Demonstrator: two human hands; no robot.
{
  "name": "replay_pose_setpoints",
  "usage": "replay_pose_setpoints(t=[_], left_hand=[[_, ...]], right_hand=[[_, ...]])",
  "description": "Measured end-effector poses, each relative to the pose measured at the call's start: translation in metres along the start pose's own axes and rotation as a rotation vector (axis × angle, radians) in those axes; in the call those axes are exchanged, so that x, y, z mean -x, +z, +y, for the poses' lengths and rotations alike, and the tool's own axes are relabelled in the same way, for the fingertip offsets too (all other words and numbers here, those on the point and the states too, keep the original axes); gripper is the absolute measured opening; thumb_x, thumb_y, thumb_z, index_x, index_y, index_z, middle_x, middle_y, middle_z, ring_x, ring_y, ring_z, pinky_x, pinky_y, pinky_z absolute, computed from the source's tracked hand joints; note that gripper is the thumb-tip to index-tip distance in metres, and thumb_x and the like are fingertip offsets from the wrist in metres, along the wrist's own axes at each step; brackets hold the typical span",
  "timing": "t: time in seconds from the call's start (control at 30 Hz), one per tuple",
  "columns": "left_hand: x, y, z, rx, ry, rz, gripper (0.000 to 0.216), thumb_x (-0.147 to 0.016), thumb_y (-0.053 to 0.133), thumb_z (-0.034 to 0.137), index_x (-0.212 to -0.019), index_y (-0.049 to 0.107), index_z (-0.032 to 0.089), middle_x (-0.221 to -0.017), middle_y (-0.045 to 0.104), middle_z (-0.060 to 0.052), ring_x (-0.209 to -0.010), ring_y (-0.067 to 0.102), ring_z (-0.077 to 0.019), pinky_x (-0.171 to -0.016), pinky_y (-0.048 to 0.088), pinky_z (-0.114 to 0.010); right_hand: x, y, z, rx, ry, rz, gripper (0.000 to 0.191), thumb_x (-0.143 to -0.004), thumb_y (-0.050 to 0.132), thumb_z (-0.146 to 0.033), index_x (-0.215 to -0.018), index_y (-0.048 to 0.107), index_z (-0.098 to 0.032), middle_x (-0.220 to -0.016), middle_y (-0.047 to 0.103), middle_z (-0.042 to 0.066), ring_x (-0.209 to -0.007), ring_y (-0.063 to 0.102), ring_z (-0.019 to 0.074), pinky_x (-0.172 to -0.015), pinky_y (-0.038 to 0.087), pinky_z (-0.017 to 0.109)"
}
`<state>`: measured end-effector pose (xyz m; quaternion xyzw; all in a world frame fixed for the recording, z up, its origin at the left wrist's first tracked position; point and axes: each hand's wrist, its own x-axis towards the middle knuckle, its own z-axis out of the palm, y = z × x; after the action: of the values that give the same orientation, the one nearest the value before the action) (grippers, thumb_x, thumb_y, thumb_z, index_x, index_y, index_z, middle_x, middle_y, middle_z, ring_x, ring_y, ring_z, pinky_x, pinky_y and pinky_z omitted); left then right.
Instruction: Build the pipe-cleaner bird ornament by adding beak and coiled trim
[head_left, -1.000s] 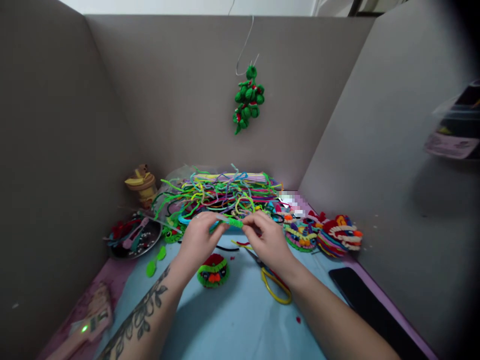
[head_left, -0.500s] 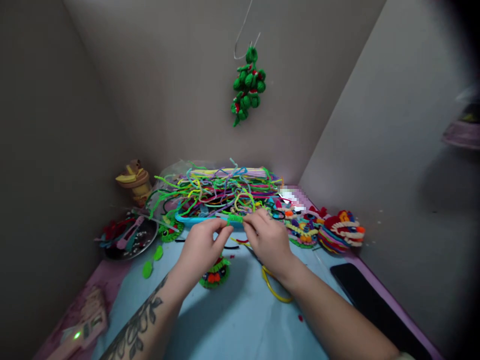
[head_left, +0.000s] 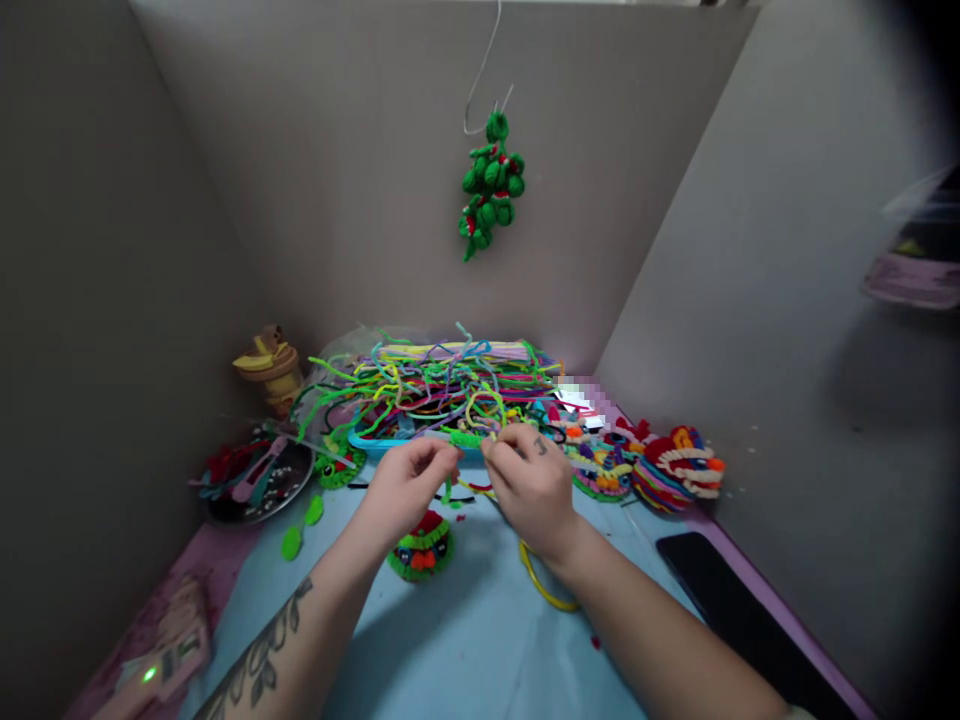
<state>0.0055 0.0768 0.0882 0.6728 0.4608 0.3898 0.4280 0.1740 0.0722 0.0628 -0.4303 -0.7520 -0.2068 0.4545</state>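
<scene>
A short length of bright green pipe cleaner (head_left: 466, 439), apparently coiled, spans the gap between my two hands. My left hand (head_left: 417, 482) pinches at its left side, and a loose green end hangs under the fingertips. My right hand (head_left: 531, 485) has its fingers curled closed round the other end. Below the left hand sits a small round pipe-cleaner figure (head_left: 421, 550) in green and red with an orange middle. Yellow-handled scissors (head_left: 546, 585) lie partly hidden under my right hand and forearm.
Behind the hands, a blue tray (head_left: 375, 441) overflows with pipe cleaners (head_left: 442, 385). Left stand a metal bowl (head_left: 289, 482) and green leaf shapes (head_left: 292, 543). Finished colourful pieces (head_left: 679, 468) and a black phone-like slab (head_left: 720, 590) lie right. A green ornament (head_left: 493, 185) hangs on the wall.
The right hand has turned and its fingers have curled in more. A green end now hangs below the left fingertips. The whole view has tilted slightly upward.
</scene>
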Motion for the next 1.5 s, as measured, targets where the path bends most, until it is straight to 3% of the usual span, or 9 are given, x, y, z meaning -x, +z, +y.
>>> replay_pose_setpoints(t=[0.2,0.37,0.57,0.77,1.03,1.2,1.33,1.5], left_hand=[[-0.005,0.003,-0.010,0.050,-0.069,0.168,0.045,-0.082,0.052,0.051,-0.055,0.061,0.016,-0.055,0.059,-0.001,-0.053,0.048,-0.0122,-0.052,0.035,-0.023],[-0.006,0.002,-0.012,-0.047,-0.008,0.220,0.041,-0.084,0.051,0.044,-0.055,0.060,0.016,-0.057,0.060,0.000,-0.058,0.054,-0.0133,-0.058,0.040,-0.024],[-0.004,-0.005,-0.010,-0.202,0.234,0.138,0.029,-0.086,0.050,0.034,-0.067,0.062,0.016,-0.066,0.063,-0.002,-0.064,0.058,-0.0146,-0.062,0.044,-0.024],[-0.005,-0.009,-0.014,-0.301,0.438,0.144,0.018,-0.084,0.055,0.029,-0.075,0.065,0.017,-0.075,0.068,-0.004,-0.070,0.061,-0.0155,-0.069,0.047,-0.026],[-0.004,-0.007,-0.011,-0.202,0.191,0.167,0.022,-0.081,0.060,0.033,-0.096,0.066,0.018,-0.091,0.071,-0.005,-0.081,0.064,-0.0182,-0.073,0.048,-0.027],[-0.005,-0.003,-0.009,-0.104,0.097,0.166,0.017,-0.078,0.062,0.034,-0.076,0.066,0.017,-0.070,0.067,-0.002,-0.066,0.060,-0.0156,-0.063,0.046,-0.024],[-0.004,0.000,-0.007,0.034,-0.028,0.121,0.018,-0.073,0.066,0.034,-0.074,0.065,0.015,-0.063,0.066,-0.001,-0.060,0.059,-0.0144,-0.058,0.044,-0.023],[-0.003,0.002,-0.003,0.164,-0.075,0.091,0.020,-0.069,0.068,0.033,-0.068,0.062,0.015,-0.059,0.063,0.000,-0.057,0.057,-0.0125,-0.056,0.043,-0.023]], right_hand=[[0.002,0.000,-0.003,-0.069,-0.119,0.029,0.014,-0.085,0.054,-0.011,-0.082,0.065,-0.020,-0.077,0.063,0.006,-0.073,0.056,0.0177,-0.068,0.044,0.031],[0.001,0.003,-0.006,-0.365,0.070,-0.078,0.011,-0.086,0.054,-0.014,-0.085,0.063,-0.019,-0.083,0.062,0.007,-0.081,0.059,0.0179,-0.074,0.047,0.031],[-0.004,0.005,-0.001,-0.620,0.393,-0.258,0.015,-0.082,0.060,-0.017,-0.097,0.063,-0.020,-0.078,0.062,0.002,-0.071,0.058,0.0154,-0.065,0.046,0.027],[-0.011,0.000,0.003,-0.620,0.323,-0.423,0.012,-0.085,0.055,-0.014,-0.082,0.066,-0.018,-0.077,0.062,0.002,-0.076,0.057,0.0155,-0.069,0.042,0.027],[-0.014,-0.003,0.004,-0.592,0.364,-0.330,0.012,-0.082,0.056,-0.012,-0.074,0.061,-0.018,-0.070,0.059,-0.001,-0.071,0.056,0.0141,-0.064,0.042,0.024],[-0.015,-0.004,0.007,-0.602,0.404,-0.232,0.011,-0.079,0.058,-0.013,-0.071,0.062,-0.019,-0.072,0.059,0.000,-0.071,0.058,0.0143,-0.062,0.044,0.024],[-0.014,-0.003,0.008,-0.596,0.449,-0.197,0.009,-0.075,0.061,-0.011,-0.070,0.062,-0.019,-0.073,0.058,0.001,-0.073,0.057,0.0148,-0.062,0.044,0.024],[-0.013,-0.002,0.009,-0.574,0.431,-0.162,0.010,-0.074,0.063,-0.009,-0.068,0.062,-0.018,-0.071,0.055,0.000,-0.068,0.055,0.0139,-0.060,0.042,0.024]])
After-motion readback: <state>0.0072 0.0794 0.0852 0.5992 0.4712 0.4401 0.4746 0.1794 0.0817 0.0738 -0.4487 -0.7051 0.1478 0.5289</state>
